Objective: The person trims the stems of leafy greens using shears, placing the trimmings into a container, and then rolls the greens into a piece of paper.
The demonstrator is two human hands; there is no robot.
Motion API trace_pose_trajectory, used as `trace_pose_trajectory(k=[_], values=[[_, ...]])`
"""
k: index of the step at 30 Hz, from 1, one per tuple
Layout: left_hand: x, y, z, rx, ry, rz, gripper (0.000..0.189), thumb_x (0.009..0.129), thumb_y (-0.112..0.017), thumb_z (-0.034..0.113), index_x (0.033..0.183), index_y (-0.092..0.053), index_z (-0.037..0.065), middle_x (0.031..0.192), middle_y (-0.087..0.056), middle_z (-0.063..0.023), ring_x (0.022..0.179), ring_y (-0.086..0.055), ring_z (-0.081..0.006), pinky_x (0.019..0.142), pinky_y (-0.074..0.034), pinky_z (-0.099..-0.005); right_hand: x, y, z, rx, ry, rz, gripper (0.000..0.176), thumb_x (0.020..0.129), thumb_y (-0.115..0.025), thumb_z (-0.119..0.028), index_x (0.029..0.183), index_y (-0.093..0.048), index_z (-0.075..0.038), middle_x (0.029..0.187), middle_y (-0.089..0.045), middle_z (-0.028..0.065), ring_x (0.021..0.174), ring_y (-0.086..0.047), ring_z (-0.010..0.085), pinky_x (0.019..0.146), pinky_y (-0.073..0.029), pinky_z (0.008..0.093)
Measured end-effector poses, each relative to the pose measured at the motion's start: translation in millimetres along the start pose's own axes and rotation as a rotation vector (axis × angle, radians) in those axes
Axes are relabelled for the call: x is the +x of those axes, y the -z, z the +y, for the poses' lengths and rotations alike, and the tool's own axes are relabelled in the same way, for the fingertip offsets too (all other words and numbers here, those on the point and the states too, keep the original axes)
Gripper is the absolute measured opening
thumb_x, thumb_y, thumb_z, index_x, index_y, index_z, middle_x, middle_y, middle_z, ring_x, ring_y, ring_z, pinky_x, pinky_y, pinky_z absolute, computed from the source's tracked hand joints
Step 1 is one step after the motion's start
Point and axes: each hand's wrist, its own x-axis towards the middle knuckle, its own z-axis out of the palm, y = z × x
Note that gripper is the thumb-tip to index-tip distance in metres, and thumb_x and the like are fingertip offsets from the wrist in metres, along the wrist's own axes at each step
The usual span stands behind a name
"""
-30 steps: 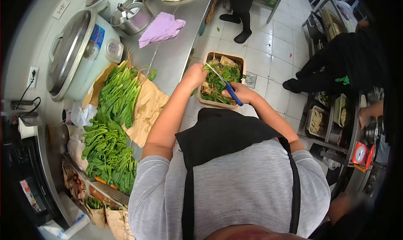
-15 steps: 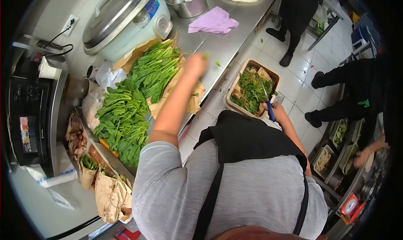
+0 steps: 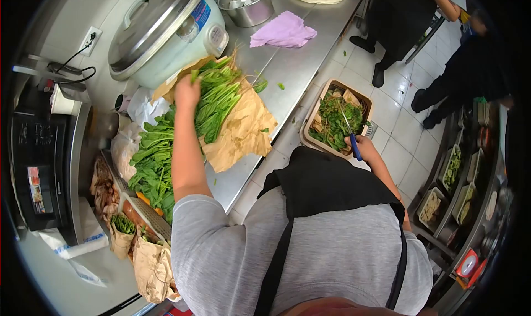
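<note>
A pale wall with a socket stands at ten o'clock. The steel counter reaches one o'clock. White floor tiles glint at two; a drain sits near three, shelves toward four.

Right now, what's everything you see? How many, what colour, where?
Counter: one, silver, centre left
Leafy greens: one heap, green, on the counter
Paper: some, brown, under the greens
Rice cooker: one, pale, upper left
Metal pot: one, silver, beside the rice cooker
Cloth: one, lilac, counter
Bin: one, tan, beside the counter
Scissors: one, blue-handled, over the bin
Paper bags: at least two, brown, lower left
Plastic bags: at least two, pale, left
Oven-like appliance: one, black, far left
Trayed food: several portions, green and pale, right
Kitchen scale: one, red, lower right
Co-workers: at least two, mostly in black, upper right
Left hand: one, bare, at the greens
Right hand: one, bare, gripping the scissors
</note>
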Motion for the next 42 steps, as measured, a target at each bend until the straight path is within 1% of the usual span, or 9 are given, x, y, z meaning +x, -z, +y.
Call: trace_pose_trajectory(k=[2,4,7,10,13,25,31,37,42], values=[[7,18,-9,-0.258,0.089,0.201,0.032,0.083,-0.05,0.03,0.1,-0.053,0.003,0.091,-0.058,-0.0173,0.086,-0.054,-0.0334,0.076,-0.041,-0.038,-1,1,2,0.026,0.017,-0.005,0.044,0.074,-0.061,-0.042,0.078,-0.057,0.001,0.059,-0.055,0.0066,0.05,-0.052,0.0133,0.046,-0.041,0.0251],[12,40,-5,-0.56,0.107,0.341,0.022,0.085,-0.046,0.02,0.092,-0.051,-0.001,0.086,-0.058,-0.0095,0.078,-0.053,-0.0187,0.072,-0.041,-0.0311,3,0,8,0.055,0.048,-0.012,0.041,0.074,-0.061,-0.041,0.077,-0.056,0.0,0.059,-0.055,0.0064,0.05,-0.052,0.0132,0.046,-0.041,0.0249],[22,64,3,-0.802,0.078,0.441,0.017,0.086,-0.043,0.015,0.09,-0.049,0.0,0.083,-0.056,-0.0076,0.074,-0.05,-0.0132,0.069,-0.041,-0.0268,4,0,5,0.013,0.06,-0.012,0.041,0.073,-0.061,-0.041,0.071,-0.055,0.0,0.057,-0.052,0.0034,0.048,-0.047,0.0105,0.046,-0.04,0.0244],[37,77,7,-0.677,-0.022,0.6,0.015,0.086,-0.041,0.012,0.094,-0.045,0.0,0.083,-0.056,-0.0089,0.072,-0.052,-0.015,0.067,-0.043,-0.0277,5,1,-2,-0.082,0.088,-0.03,0.042,0.073,-0.062,-0.042,0.071,-0.055,-0.001,0.057,-0.051,0.004,0.048,-0.048,0.011,0.046,-0.041,0.0249],[50,99,22,-1.064,0.025,0.727,0.018,0.086,-0.038,0.01,0.1,-0.042,0.0,0.085,-0.056,-0.0108,0.072,-0.054,-0.0188,0.065,-0.046,-0.0319,-4,0,-15,-0.032,0.068,-0.033,0.043,0.072,-0.062,-0.043,0.07,-0.055,-0.001,0.056,-0.052,0.0047,0.048,-0.05,0.012,0.046,-0.041,0.0258],[15,-4,71,-1.961,0.209,0.05,0.016,0.089,-0.04,0.019,0.093,-0.046,0.004,0.078,-0.05,-0.0078,0.069,-0.05,-0.0197,0.068,-0.044,-0.0367,10,-11,-56,-0.102,0.378,0.045,0.042,0.071,-0.062,-0.044,0.072,-0.054,-0.003,0.062,-0.053,0.0063,0.056,-0.051,0.0112,0.05,-0.041,0.0259],[-50,-57,126,-2.134,0.309,-0.315,0.018,0.088,-0.043,0.022,0.093,-0.046,0.006,0.075,-0.05,-0.0053,0.068,-0.05,-0.0186,0.067,-0.044,-0.0353,59,-46,-153,0.554,0.4,-0.03,0.04,0.072,-0.065,-0.038,0.084,-0.053,-0.002,0.064,-0.051,0.0002,0.056,-0.048,0.0093,0.05,-0.038,0.0219],[-81,-66,146,-2.071,0.383,-0.424,0.017,0.088,-0.043,0.02,0.095,-0.046,0.005,0.076,-0.051,-0.0075,0.068,-0.051,-0.0201,0.066,-0.045,-0.0364,76,-55,-174,0.609,0.429,0.077,0.025,0.068,-0.065,-0.019,0.083,-0.056,-0.001,0.065,-0.051,-0.0006,0.053,-0.044,0.0078,0.049,-0.036,0.021],[-59,-40,98,-1.97,0.455,-0.138,0.015,0.088,-0.043,0.02,0.09,-0.047,0.005,0.077,-0.053,-0.0056,0.068,-0.051,-0.0166,0.064,-0.046,-0.0309,85,-13,-165,0.382,0.508,0.383,0.018,0.071,-0.061,-0.018,0.08,-0.057,-0.002,0.062,-0.056,0.0031,0.052,-0.05,0.0099,0.047,-0.041,0.0256]])
